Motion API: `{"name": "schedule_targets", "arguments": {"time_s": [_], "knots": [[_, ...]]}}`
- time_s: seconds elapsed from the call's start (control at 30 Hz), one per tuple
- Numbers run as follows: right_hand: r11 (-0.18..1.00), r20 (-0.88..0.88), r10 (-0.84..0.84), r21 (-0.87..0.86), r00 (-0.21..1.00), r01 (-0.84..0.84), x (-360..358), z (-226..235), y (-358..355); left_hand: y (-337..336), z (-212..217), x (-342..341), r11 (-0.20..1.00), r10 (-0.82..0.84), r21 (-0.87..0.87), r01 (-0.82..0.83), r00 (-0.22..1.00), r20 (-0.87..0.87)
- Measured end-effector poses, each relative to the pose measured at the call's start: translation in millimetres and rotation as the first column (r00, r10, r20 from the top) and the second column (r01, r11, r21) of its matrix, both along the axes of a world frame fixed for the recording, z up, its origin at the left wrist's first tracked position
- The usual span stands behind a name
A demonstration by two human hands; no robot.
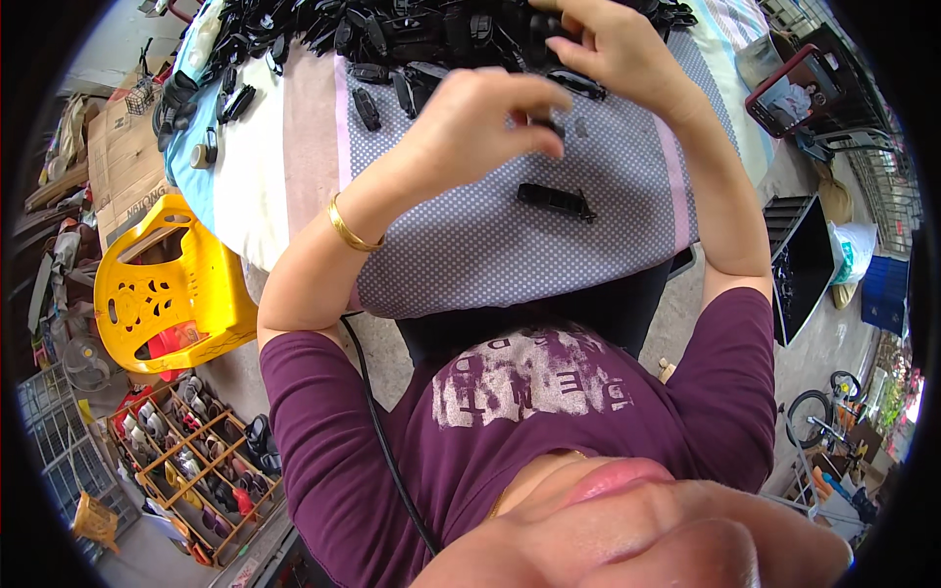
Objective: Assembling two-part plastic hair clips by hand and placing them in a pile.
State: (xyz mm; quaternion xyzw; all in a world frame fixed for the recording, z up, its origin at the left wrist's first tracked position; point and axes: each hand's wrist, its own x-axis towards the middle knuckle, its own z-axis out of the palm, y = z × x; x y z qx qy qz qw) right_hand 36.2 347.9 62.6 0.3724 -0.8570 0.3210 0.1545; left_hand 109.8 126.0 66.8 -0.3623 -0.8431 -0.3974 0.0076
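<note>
A heap of black plastic clip parts lies at the far side of a table covered with a grey dotted cloth. My left hand, a gold bangle on its wrist, pinches a small black plastic part above the cloth. My right hand is just beyond it at the edge of the heap, fingers curled around another black part. The two hands nearly touch. One long black part lies alone on the cloth below them. Several loose parts lie to the left.
A yellow plastic chair stands left of the table, with a wooden shoe rack beside it on the floor. A phone in a red case leans at the right. A black tray and a bicycle are further right.
</note>
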Motion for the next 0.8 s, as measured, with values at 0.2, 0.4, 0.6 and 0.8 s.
{"name": "schedule_targets", "arguments": {"time_s": [0.2,0.4,0.6,0.8], "knots": [[0.862,0.586,0.253,-0.498,0.769,0.096,4,4,1,-21,18,-8,0.937,0.197,-0.276,-0.214,0.976,-0.087],[0.747,0.587,0.487,-0.664,0.647,0.041,8,4,-5,-19,-10,-8,0.802,0.151,-0.469,-0.37,0.885,-0.44],[0.706,0.636,0.525,-0.697,0.566,0.129,19,-4,-23,-26,-11,-27,0.956,0.238,-0.067,-0.284,0.893,-0.383],[0.755,0.623,0.467,-0.65,0.627,0.083,22,-6,-24,-33,-20,-35,0.956,0.231,0.163,-0.244,0.969,0.091]]}}
